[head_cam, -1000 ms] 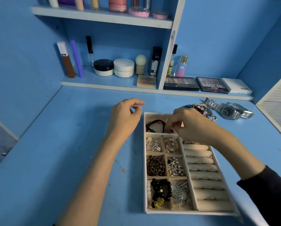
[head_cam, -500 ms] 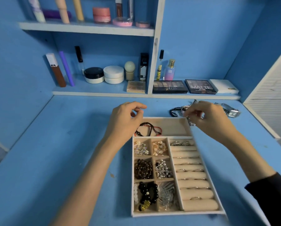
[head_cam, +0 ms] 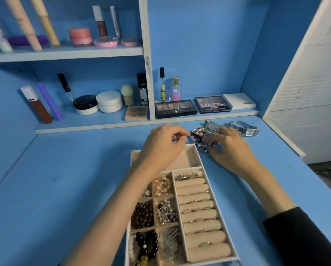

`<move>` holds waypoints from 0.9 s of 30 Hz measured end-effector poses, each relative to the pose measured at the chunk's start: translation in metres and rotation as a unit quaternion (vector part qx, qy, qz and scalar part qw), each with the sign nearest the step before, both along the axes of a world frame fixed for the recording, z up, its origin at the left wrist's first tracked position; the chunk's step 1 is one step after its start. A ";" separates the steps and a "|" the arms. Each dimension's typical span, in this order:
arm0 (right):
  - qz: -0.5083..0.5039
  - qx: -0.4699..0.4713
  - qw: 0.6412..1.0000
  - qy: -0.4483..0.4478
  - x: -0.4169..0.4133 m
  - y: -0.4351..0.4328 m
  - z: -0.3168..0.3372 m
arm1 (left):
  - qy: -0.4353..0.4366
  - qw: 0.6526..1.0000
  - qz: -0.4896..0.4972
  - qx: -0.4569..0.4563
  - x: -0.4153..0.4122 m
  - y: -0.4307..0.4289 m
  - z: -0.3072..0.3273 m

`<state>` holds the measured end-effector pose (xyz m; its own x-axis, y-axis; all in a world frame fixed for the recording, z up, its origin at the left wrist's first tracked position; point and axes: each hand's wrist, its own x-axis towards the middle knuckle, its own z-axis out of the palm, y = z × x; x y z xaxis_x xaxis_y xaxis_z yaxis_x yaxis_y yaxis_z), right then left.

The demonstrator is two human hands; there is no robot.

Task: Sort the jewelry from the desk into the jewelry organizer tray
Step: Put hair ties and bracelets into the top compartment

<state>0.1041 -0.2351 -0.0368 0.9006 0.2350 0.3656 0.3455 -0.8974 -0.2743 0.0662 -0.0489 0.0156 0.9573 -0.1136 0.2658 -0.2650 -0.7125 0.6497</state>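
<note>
Just past the tray's point(head_cam: 189, 158) far corner, the tangled bead bracelets point(head_cam: 199, 137) lay on the tabletop point(head_cam: 64, 189), pinched by the right hand point(head_cam: 230, 146), likely light, floppy, snag-prone and best lifted by one whole loop, while the left hand point(head_cam: 164, 144) hovered curled, its contents unclear.

Beige divided tray point(head_cam: 187, 159) flat on tabletop point(head_cam: 64, 189), compartments holding beads point(head_cam: 142, 215) and rings point(head_cam: 204, 244), bracelets point(head_cam: 198, 136) heaped just beyond its far right corner, silver watches point(head_cam: 246, 129) behind

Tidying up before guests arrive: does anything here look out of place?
Yes: a tangled heap of beaded bracelets and metal watches lies on the desk beyond the tray's far right corner, unsorted; the right hand grips the bracelets.
</note>
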 end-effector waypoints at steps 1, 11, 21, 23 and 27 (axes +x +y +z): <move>0.001 -0.008 1.000 0.000 0.000 0.000 0.001 | 0.001 1.000 -0.002 0.002 0.000 -0.001 0.000; 0.024 -0.015 0.999 0.022 -0.002 -0.003 0.002 | 0.015 1.000 -0.006 0.021 0.004 -0.006 -0.008; -0.019 0.350 0.936 0.007 0.002 -0.011 0.004 | 0.007 1.000 -0.004 0.020 0.007 -0.008 -0.006; -0.033 0.409 0.912 -0.007 0.003 -0.012 0.005 | 0.002 0.999 -0.008 0.033 0.009 -0.012 -0.007; -0.035 0.490 0.871 -0.018 0.002 -0.010 0.008 | -0.015 0.991 -0.039 0.130 0.016 -0.026 -0.014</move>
